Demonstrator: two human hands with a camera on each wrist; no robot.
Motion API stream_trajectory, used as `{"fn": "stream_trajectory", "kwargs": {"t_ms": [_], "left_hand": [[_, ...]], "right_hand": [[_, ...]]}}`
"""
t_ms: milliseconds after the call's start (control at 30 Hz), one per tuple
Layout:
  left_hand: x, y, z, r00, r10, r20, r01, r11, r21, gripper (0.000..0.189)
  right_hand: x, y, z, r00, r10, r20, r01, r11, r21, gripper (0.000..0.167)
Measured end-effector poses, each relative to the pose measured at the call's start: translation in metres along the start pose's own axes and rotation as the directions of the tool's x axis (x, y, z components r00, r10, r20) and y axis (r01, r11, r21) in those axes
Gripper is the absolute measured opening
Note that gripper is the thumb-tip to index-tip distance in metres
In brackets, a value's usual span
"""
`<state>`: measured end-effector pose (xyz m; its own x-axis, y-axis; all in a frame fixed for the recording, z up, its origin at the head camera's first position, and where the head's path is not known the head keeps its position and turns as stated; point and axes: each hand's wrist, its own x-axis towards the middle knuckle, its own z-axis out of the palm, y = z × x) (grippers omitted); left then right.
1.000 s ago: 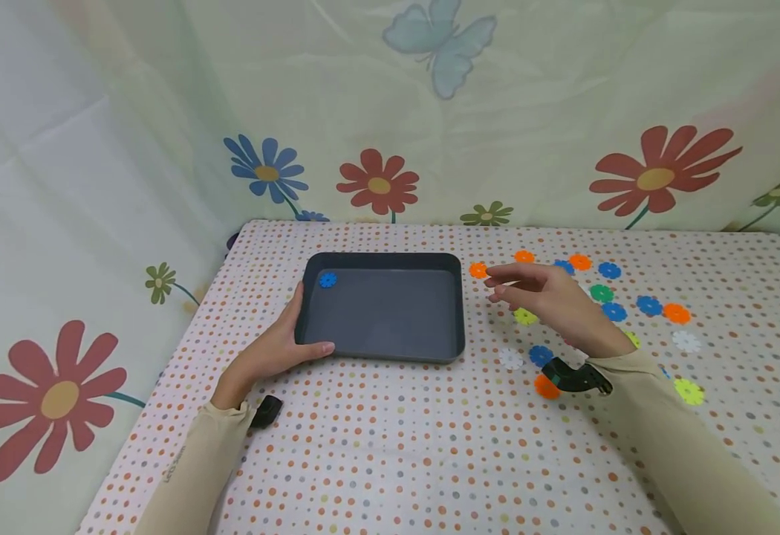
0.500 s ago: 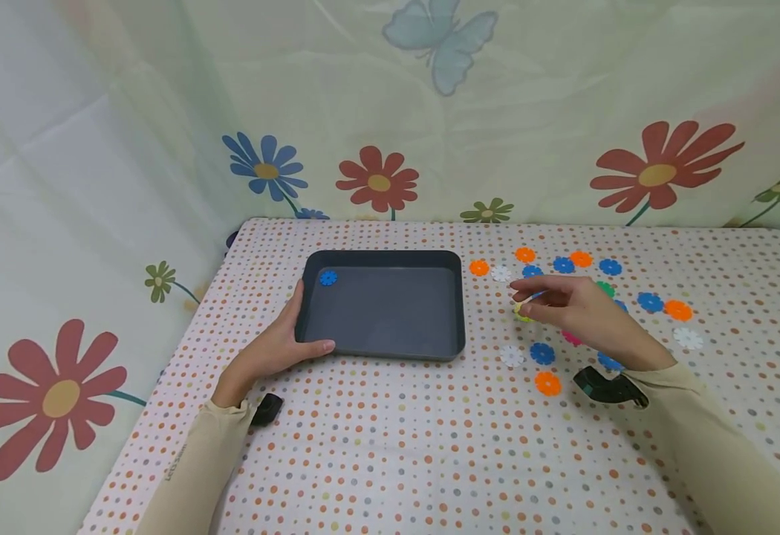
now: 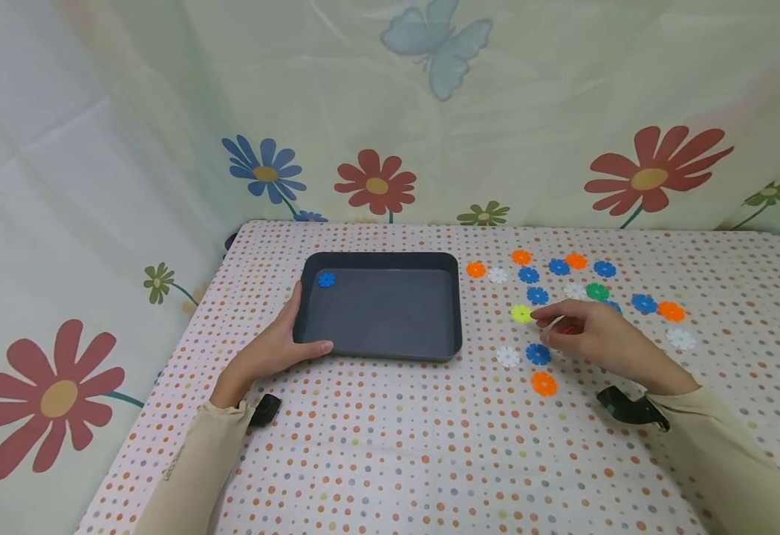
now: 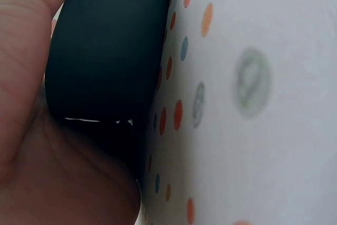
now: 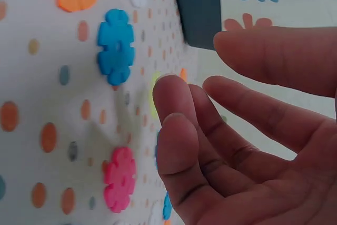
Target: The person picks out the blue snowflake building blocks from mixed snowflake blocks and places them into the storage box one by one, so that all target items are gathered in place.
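Observation:
At the left side of a dark grey tray [image 3: 383,319], my left hand [image 3: 276,349] grips the corner, fingers along the left wall and thumb at the front rim. In the left wrist view the palm lies close against the dark tray wall [image 4: 105,51]. One blue flower-shaped disc [image 3: 326,280] lies inside the tray. My right hand [image 3: 593,334] hovers low over the scattered discs, fingers loosely bent and apart, holding nothing. Under it is a pink disc [image 5: 120,180], mostly covered by the hand in the head view. A yellow disc [image 3: 521,313] lies just past the fingertips.
Several more flower discs lie right of the tray, among them a green one [image 3: 597,291], an orange one [image 3: 544,383] and a white one [image 3: 507,357]. A dotted cloth [image 3: 390,446] covers the table. Flower-printed fabric [image 3: 530,111] hangs behind it.
My right hand has moved away from the tray, rightward and nearer to me, uncovering white, blue and yellow discs. The left hand and the tray have stayed in place.

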<state>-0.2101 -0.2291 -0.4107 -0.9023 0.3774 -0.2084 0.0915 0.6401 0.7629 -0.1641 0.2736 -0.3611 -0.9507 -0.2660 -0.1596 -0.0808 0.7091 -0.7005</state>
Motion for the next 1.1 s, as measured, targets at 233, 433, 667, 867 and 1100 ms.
{"fn": "stream_trajectory", "kwargs": {"t_ms": [233,433,667,867,1100], "left_hand": [[-0.001,-0.003,0.0,1.0,0.002,0.001,-0.002,1.0,-0.005,0.131],[-0.001,-0.004,0.0,1.0,0.0,0.008,0.001,1.0,-0.012,0.131],[0.001,0.001,-0.001,1.0,0.014,0.013,-0.013,0.999,-0.03,0.132],[0.001,0.002,-0.002,1.0,0.005,0.009,-0.005,1.0,-0.023,0.132],[0.0,0.001,-0.002,1.0,-0.003,0.005,0.003,1.0,-0.014,0.132]], "right_hand": [[-0.001,0.004,0.006,1.0,-0.027,0.008,0.027,0.998,-0.05,0.039],[-0.005,0.008,0.013,0.999,-0.037,0.007,0.038,0.995,-0.09,0.036],[-0.005,0.011,0.017,0.996,-0.086,0.019,0.088,0.986,-0.139,0.031],[-0.003,0.014,0.022,0.994,-0.11,0.02,0.112,0.975,-0.194,0.028],[-0.002,0.014,0.026,0.996,-0.09,0.005,0.09,0.978,-0.19,0.026]]}}
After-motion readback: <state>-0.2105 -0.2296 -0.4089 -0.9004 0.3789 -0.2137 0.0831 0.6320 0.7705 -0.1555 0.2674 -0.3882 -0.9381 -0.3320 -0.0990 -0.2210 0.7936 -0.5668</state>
